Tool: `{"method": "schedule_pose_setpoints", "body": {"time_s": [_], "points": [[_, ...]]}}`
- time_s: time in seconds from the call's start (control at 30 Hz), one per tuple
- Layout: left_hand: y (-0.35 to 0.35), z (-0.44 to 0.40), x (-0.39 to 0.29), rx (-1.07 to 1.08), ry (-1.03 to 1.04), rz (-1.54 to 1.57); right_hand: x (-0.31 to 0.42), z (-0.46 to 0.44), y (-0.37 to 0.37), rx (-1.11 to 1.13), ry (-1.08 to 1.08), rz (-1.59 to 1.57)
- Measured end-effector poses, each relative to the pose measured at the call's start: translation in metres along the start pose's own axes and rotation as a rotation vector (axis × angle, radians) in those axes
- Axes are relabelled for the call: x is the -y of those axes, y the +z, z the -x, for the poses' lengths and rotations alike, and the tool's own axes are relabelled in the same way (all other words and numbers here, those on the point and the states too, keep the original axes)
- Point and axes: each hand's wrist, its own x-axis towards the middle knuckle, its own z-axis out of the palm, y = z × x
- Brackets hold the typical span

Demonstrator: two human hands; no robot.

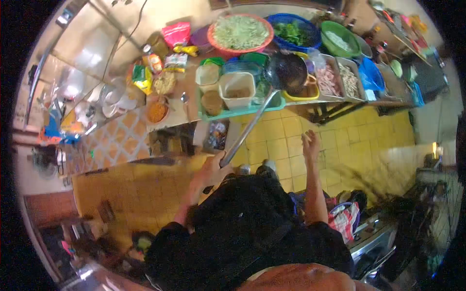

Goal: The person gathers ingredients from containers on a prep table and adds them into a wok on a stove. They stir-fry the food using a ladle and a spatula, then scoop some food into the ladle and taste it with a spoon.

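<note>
My left hand (211, 169) is wrapped round the handle of a long-handled wok (287, 72). The metal handle slants up and away to the right, and the dark round pan hangs over the counter's front edge. It partly covers a yellow tray (318, 93) and is close to a white square tub (237, 87) of brown contents. My right hand (310, 143) is raised over the floor, apart from the wok. Its fingers look loosely bent and apart, with nothing visible in them.
Along the counter are an orange basin (233, 52) of shredded greens, a blue basket (279, 46) of leaves, a green basin (342, 51), trays of meat pieces (326, 80), and an orange-filled bowl (158, 112). A metal unit (371, 247) stands at lower right.
</note>
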Motion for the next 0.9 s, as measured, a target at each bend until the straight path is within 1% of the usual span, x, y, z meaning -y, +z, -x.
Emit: {"method": "schedule_pose_setpoints", "body": {"time_s": [0.07,0.1,0.13,0.17,0.2,0.23,0.27,0.3,0.33,0.37,0.4,0.43,0.47,0.5,0.53,0.6,0.63,0.67,0.73,0.77,0.8,0.83,0.87,0.9], "points": [[-0.001,-0.001,0.015,-0.167,0.009,0.182,0.059,-0.031,0.021,0.02,-0.131,0.143],[-0.002,-0.001,0.018,-0.263,-0.025,0.009,0.081,-0.047,0.032,0.042,-0.133,0.148],[-0.001,-0.001,0.021,-0.267,-0.039,0.019,0.1,-0.059,0.041,0.017,-0.177,0.202],[0.001,-0.002,0.024,-0.308,-0.165,0.231,0.109,-0.076,0.047,-0.01,-0.221,0.257],[0.003,-0.005,0.018,-0.35,-0.29,0.443,0.102,-0.099,0.056,-0.02,-0.342,0.254],[0.002,-0.006,0.011,-0.376,-0.368,0.51,0.098,-0.12,0.065,-0.03,-0.464,0.253],[0.008,-0.01,0.01,-0.39,-0.375,0.518,0.126,-0.127,0.073,-0.089,-0.673,0.357],[0.013,-0.015,0.011,-0.436,-0.334,0.505,0.132,-0.143,0.076,0.007,-0.612,0.363],[0.017,-0.021,0.012,-0.478,-0.296,0.487,0.101,-0.171,0.088,-0.032,-0.601,0.459],[0.014,-0.026,-0.014,-0.431,-0.466,0.603,0.1,-0.179,0.095,-0.036,-0.48,0.394],[0.022,-0.036,-0.021,-0.442,-0.473,0.603,0.102,-0.184,0.103,-0.039,-0.36,0.331],[0.03,-0.046,-0.025,-0.445,-0.443,0.636,0.097,-0.185,0.113,-0.101,-0.412,0.271],[0.038,-0.054,-0.031,-0.449,-0.412,0.669,0.096,-0.188,0.118,-0.128,-0.226,0.424],[0.036,-0.058,-0.049,-0.405,-0.422,0.538,0.097,-0.191,0.117,-0.097,-0.271,0.369],[0.036,-0.064,-0.062,-0.42,-0.426,0.543,0.1,-0.193,0.115,-0.067,-0.321,0.311],[0.04,-0.075,-0.083,-0.452,-0.332,0.305,0.099,-0.205,0.105,0.099,-0.494,0.26],[0.042,-0.076,-0.089,-0.406,-0.411,0.239,0.102,-0.215,0.097,0.216,-0.563,0.298],[0.043,-0.077,-0.094,-0.414,-0.429,0.243,0.131,-0.216,0.091,0.294,-0.513,0.414],[0.047,-0.072,-0.102,-0.431,-0.369,0.343,0.185,-0.224,0.077,0.488,-0.622,0.463],[0.053,-0.072,-0.095,-0.385,-0.383,0.281,0.211,-0.228,0.075,0.49,-0.682,0.616],[0.055,-0.07,-0.095,-0.389,-0.39,0.287,0.237,-0.231,0.073,0.486,-0.741,0.771],[0.056,-0.069,-0.094,-0.366,-0.383,0.284,0.271,-0.228,0.075,0.628,-0.6,0.821],[0.058,-0.068,-0.094,-0.345,-0.376,0.279,0.273,-0.23,0.08,0.633,-0.604,0.82],[0.061,-0.066,-0.09,-0.348,-0.381,0.281,0.274,-0.232,0.084,0.59,-0.819,0.925]]}}
